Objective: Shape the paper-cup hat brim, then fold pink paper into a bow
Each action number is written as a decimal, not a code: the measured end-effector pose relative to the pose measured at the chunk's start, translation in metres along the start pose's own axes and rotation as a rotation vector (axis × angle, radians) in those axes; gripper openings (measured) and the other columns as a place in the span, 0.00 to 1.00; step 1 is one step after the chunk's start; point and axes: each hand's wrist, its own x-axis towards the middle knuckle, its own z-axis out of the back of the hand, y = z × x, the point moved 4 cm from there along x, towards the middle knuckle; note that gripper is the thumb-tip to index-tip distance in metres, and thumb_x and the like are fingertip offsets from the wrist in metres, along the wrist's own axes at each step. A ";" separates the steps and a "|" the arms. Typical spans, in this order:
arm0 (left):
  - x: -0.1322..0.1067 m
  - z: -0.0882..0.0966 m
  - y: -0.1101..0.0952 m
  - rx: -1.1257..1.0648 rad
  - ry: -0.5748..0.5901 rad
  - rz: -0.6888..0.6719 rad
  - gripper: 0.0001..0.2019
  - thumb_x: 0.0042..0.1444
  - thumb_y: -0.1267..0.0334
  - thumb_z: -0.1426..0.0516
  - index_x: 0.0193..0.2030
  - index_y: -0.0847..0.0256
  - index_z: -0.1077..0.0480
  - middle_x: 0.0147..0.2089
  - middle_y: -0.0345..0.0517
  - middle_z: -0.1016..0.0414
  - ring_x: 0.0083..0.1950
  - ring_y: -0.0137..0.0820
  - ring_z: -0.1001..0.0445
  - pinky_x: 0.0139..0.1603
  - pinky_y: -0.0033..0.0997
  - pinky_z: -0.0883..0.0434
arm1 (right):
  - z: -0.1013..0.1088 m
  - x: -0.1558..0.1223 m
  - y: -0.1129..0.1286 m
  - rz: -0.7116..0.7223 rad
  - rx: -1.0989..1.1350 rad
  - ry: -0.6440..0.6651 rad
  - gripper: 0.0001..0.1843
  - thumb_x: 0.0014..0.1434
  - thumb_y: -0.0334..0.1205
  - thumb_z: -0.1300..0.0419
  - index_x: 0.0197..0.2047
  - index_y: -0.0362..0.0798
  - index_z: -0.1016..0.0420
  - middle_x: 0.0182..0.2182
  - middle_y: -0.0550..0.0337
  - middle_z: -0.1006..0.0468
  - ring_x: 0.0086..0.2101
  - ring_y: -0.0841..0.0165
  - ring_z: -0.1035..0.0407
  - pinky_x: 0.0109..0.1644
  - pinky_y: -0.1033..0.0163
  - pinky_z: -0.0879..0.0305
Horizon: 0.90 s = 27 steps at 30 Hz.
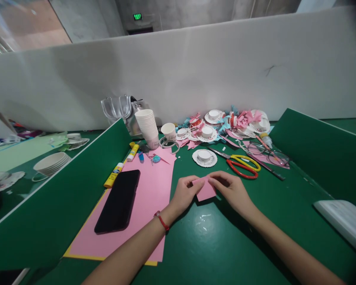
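Observation:
Between my two hands is a small pink paper square [206, 190], held just above the green table. My left hand [184, 192], with a red bracelet at the wrist, pinches its left edge between thumb and fingers. On the opposite side, my right hand [230, 189] grips the upper right edge the same way. Just beyond the paper lies a white fringed paper disc with a round cup base [204, 157] in its centre. Scissors [243, 163] with red and yellow handles rest to the right of it, their blades pointing left.
Left of my arms, a black phone [118, 202] lies on pink paper sheets [154, 213] beside glue sticks [114, 175]. Stacked paper cups [148, 128] and a pile of paper crafts [219, 126] stand at the back. Eyeglasses [280, 158] lie right. Green dividers [329, 158] flank the table.

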 end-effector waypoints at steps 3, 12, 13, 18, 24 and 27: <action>0.000 -0.002 -0.001 0.013 0.030 0.003 0.11 0.49 0.64 0.47 0.19 0.66 0.35 0.18 0.35 0.42 0.23 0.22 0.46 0.23 0.22 0.46 | -0.001 -0.001 0.001 0.051 -0.020 -0.044 0.05 0.50 0.37 0.45 0.29 0.45 0.30 0.27 0.59 0.27 0.28 0.69 0.33 0.31 0.66 0.37; 0.001 -0.004 -0.001 0.007 0.076 0.032 0.10 0.50 0.65 0.50 0.21 0.65 0.36 0.21 0.36 0.43 0.25 0.24 0.45 0.26 0.23 0.47 | -0.004 -0.006 0.012 0.341 -0.211 0.054 0.08 0.49 0.26 0.49 0.29 0.47 0.32 0.25 0.61 0.30 0.27 0.71 0.35 0.32 0.67 0.38; 0.001 -0.004 0.000 0.006 0.081 0.033 0.10 0.50 0.65 0.50 0.20 0.65 0.37 0.20 0.35 0.44 0.25 0.24 0.46 0.26 0.24 0.47 | -0.004 -0.006 0.012 0.353 -0.222 0.051 0.09 0.49 0.26 0.49 0.30 0.47 0.32 0.25 0.61 0.29 0.27 0.71 0.35 0.32 0.67 0.38; 0.000 -0.003 -0.001 0.008 0.097 0.025 0.12 0.51 0.63 0.51 0.19 0.64 0.39 0.20 0.35 0.46 0.25 0.24 0.47 0.26 0.24 0.47 | -0.004 -0.007 0.016 0.357 -0.215 0.036 0.09 0.48 0.27 0.49 0.29 0.47 0.30 0.25 0.61 0.28 0.26 0.71 0.34 0.31 0.66 0.38; -0.002 -0.003 -0.004 0.103 0.052 -0.026 0.12 0.52 0.66 0.51 0.19 0.64 0.39 0.20 0.35 0.45 0.25 0.24 0.47 0.25 0.23 0.47 | -0.005 -0.005 0.009 0.104 -0.071 0.040 0.05 0.50 0.36 0.46 0.30 0.47 0.29 0.27 0.59 0.26 0.28 0.69 0.33 0.32 0.66 0.37; -0.004 -0.004 -0.007 0.171 0.043 -0.076 0.13 0.53 0.65 0.51 0.19 0.64 0.38 0.20 0.35 0.44 0.24 0.24 0.45 0.25 0.23 0.46 | -0.004 -0.002 0.000 -0.029 0.034 0.080 0.06 0.50 0.39 0.44 0.29 0.45 0.30 0.24 0.61 0.28 0.26 0.70 0.35 0.29 0.66 0.39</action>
